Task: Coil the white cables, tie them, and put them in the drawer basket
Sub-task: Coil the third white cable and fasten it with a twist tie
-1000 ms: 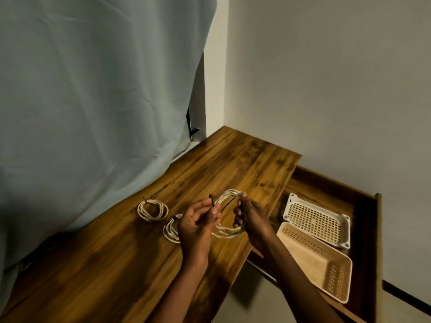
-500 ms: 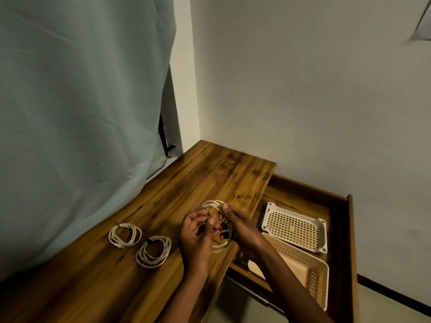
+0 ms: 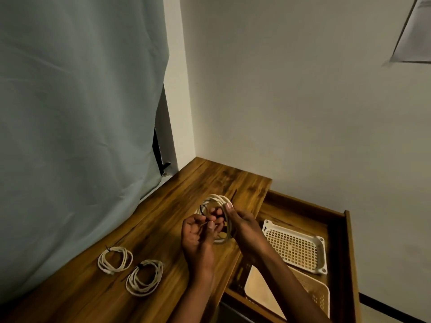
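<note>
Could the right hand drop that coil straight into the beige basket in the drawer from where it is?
Probably yes. The right hand holds the coil beside the open drawer, and the beige basket lies uncovered just below that arm. But the left hand is pinching the black tie, so tying looks unfinished.

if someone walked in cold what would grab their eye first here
Probably the two hands, left hand and right hand, working a thin black tie round a white cable coil above the wooden table. Next, two tied coils lying at lower left, and two perforated baskets in the open drawer at right.
</note>
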